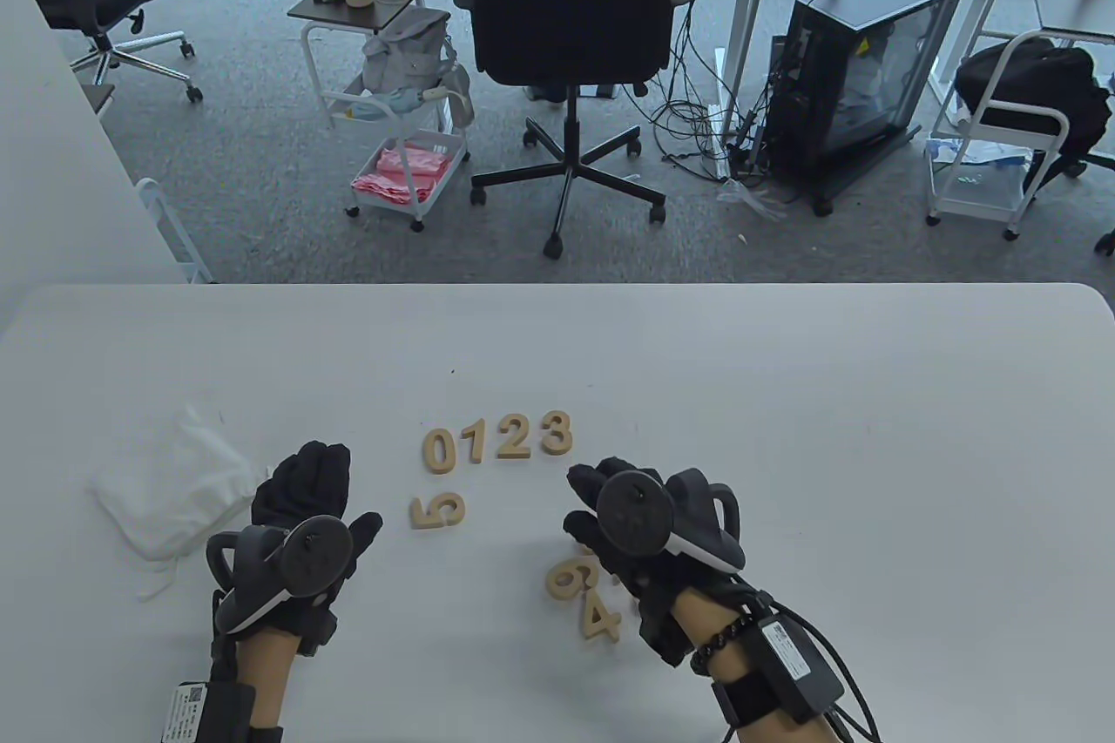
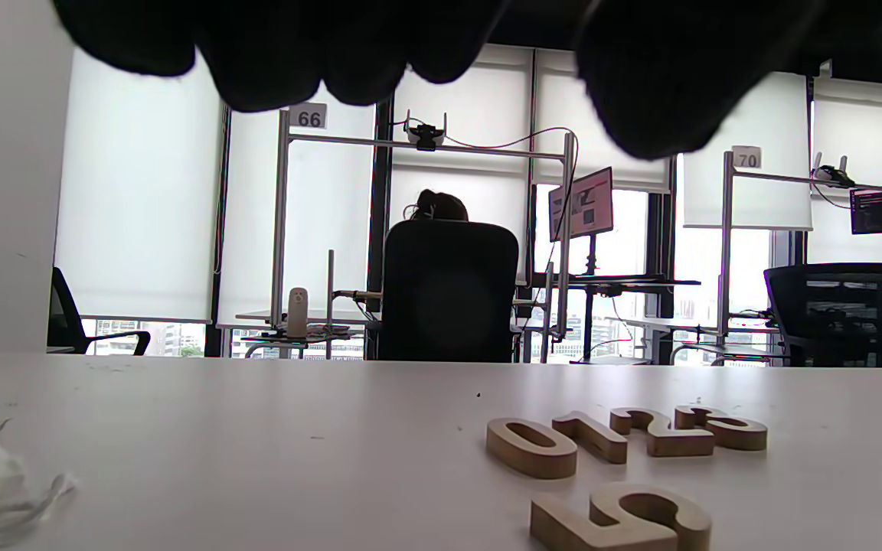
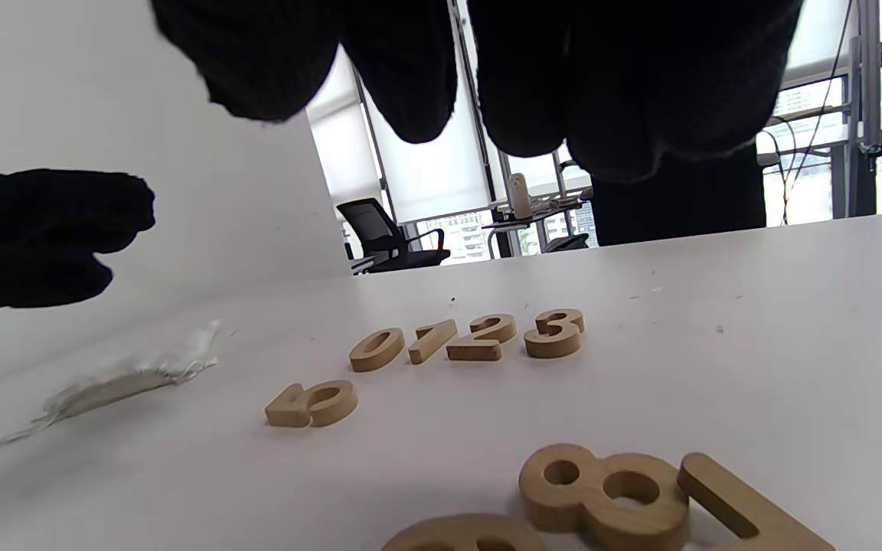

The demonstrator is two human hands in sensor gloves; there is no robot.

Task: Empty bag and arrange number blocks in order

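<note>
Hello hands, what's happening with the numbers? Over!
Left hand and right hand hover, holding nothing. Row 0-1-2-3 laid. 5, 4 loose. Bag aside.

Office chair [image 1: 571, 37], PC tower [image 1: 858, 81], cart [image 1: 392, 142] behind table.

White table [image 1: 784, 395] bears number blocks [image 1: 496, 436] (wooden) and bag [image 1: 170, 490].

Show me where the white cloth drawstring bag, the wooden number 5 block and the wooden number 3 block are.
white cloth drawstring bag [image 1: 170, 490], table view, middle of the crumpled cloth.
wooden number 5 block [image 1: 438, 510], table view, centre of the digit.
wooden number 3 block [image 1: 556, 433], table view, middle of the digit.
</note>
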